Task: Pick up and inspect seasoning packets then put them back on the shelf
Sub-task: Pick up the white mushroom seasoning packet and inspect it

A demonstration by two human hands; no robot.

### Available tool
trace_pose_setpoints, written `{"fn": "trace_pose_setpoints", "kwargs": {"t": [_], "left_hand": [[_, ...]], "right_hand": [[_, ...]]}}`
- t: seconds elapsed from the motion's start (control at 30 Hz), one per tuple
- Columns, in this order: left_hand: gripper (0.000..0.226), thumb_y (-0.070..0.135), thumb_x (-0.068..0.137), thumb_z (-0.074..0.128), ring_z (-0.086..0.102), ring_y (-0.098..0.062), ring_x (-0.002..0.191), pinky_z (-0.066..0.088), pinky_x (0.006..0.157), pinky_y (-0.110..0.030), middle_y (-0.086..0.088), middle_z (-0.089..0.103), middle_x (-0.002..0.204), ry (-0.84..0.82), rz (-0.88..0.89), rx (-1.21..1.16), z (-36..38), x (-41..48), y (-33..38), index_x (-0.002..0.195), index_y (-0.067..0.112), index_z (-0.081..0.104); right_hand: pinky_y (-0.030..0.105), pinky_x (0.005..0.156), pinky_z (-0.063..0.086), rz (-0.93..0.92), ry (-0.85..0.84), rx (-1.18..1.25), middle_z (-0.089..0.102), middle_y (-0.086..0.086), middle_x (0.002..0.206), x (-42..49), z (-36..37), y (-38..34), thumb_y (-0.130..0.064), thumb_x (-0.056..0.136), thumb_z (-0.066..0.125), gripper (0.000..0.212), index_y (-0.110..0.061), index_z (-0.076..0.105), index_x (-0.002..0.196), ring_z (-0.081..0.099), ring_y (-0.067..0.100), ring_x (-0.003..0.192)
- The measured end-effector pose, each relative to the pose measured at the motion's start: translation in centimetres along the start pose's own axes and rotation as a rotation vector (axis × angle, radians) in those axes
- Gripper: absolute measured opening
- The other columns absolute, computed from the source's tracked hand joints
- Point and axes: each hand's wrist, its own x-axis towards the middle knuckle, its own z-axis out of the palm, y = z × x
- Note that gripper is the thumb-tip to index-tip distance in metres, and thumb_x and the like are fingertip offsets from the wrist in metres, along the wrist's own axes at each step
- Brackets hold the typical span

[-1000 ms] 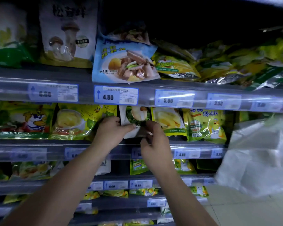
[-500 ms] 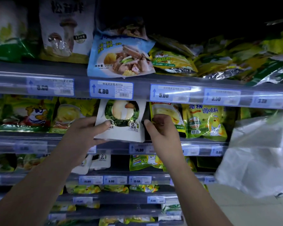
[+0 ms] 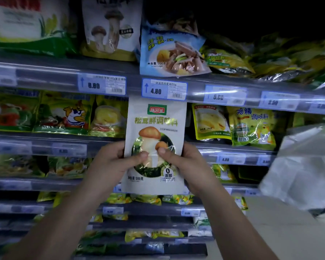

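The white mushroom seasoning packet [image 3: 155,145] is held upright by its two side edges, pinched by the left hand [image 3: 111,166] and right hand [image 3: 190,164]. It looks light, soft and slippery.

I count two hands, left hand [image 3: 112,165] and right hand [image 3: 192,164]; one held packet [image 3: 156,117]; one blue packet [image 3: 169,53]; four legible top-rail price tags [image 3: 164,89].

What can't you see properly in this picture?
All head view.
Mushroom seasoning packet: its back faces away; left hand and right hand thumbs cover part of its picture.
Price tag left of the hands: too blurred.
White plastic bag: cut by right edge.
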Motion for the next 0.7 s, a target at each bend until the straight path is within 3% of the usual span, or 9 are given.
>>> {"fn": "trace_pose_setpoints", "kwargs": {"t": [0.1,0.2,0.27,0.4,0.47,0.6,0.7], "left_hand": [[0.031,0.022,0.075,0.080,0.074,-0.035,0.102,0.055,0.095,-0.054,-0.014,0.079,0.107,-0.031,-0.071,-0.088,-1.2,-1.0,-1.0,0.105,0.013,0.079],[0.028,0.019,0.072,0.075,0.075,-0.034,0.096,0.061,0.073,-0.037,-0.014,0.080,0.100,-0.051,-0.117,-0.152,-2.1,-1.7,-1.6,0.098,0.012,0.081],[0.030,0.018,0.074,0.071,0.075,-0.034,0.095,0.061,0.069,-0.032,-0.015,0.079,0.100,-0.096,-0.105,-0.140,-2.4,-2.1,-1.9,0.102,0.008,0.079],[0.034,0.021,0.079,0.072,0.075,-0.030,0.101,0.059,0.088,-0.047,-0.010,0.079,0.105,-0.164,-0.041,-0.013,-2.4,-2.8,-2.5,0.111,0.012,0.076],[0.026,0.021,0.084,0.073,0.076,-0.023,0.097,0.058,0.089,-0.052,-0.002,0.081,0.102,-0.170,-0.006,0.120,-2.0,-3.1,-2.7,0.109,0.021,0.077],[0.022,0.023,0.088,0.073,0.075,-0.005,0.093,0.060,0.086,-0.043,0.014,0.080,0.100,-0.186,0.030,0.277,-1.4,-3.5,-2.6,0.107,0.034,0.074],[0.027,0.034,0.086,0.072,0.072,-0.002,0.099,0.057,0.088,-0.036,0.018,0.077,0.107,-0.094,0.029,0.175,-1.0,-3.3,-1.8,0.113,0.036,0.071]], "right_hand": [[0.054,0.103,0.052,0.022,-0.042,0.050,0.072,0.023,0.123,-1.1,0.8,0.5,-0.004,0.093,0.065,0.028,-0.002,0.070,0.121,0.067,0.040,0.117],[0.053,0.102,0.053,0.023,-0.052,0.101,0.068,0.028,0.127,-2.4,1.3,1.0,-0.004,0.092,0.063,0.033,0.000,0.067,0.125,0.064,0.044,0.121],[0.051,0.101,0.054,0.034,-0.051,0.116,0.067,0.028,0.130,-3.2,1.5,1.3,-0.005,0.091,0.062,0.039,0.002,0.063,0.130,0.063,0.044,0.122],[0.049,0.099,0.056,0.051,0.019,0.149,0.069,0.025,0.127,-4.7,2.0,2.1,-0.010,0.094,0.062,0.036,0.002,0.063,0.128,0.066,0.041,0.119],[0.049,0.095,0.058,0.049,0.094,0.188,0.071,0.027,0.123,-5.2,2.1,2.6,-0.014,0.095,0.063,0.033,0.001,0.066,0.124,0.068,0.043,0.116],[0.044,0.092,0.060,-0.003,0.195,0.144,0.074,0.022,0.119,-5.8,1.7,3.4,-0.009,0.099,0.058,0.026,-0.005,0.069,0.122,0.072,0.035,0.110],[0.039,0.085,0.057,-0.021,0.180,0.023,0.079,0.016,0.099,-5.9,0.8,3.4,-0.018,0.093,0.067,0.015,-0.010,0.077,0.100,0.074,0.030,0.097]]}}
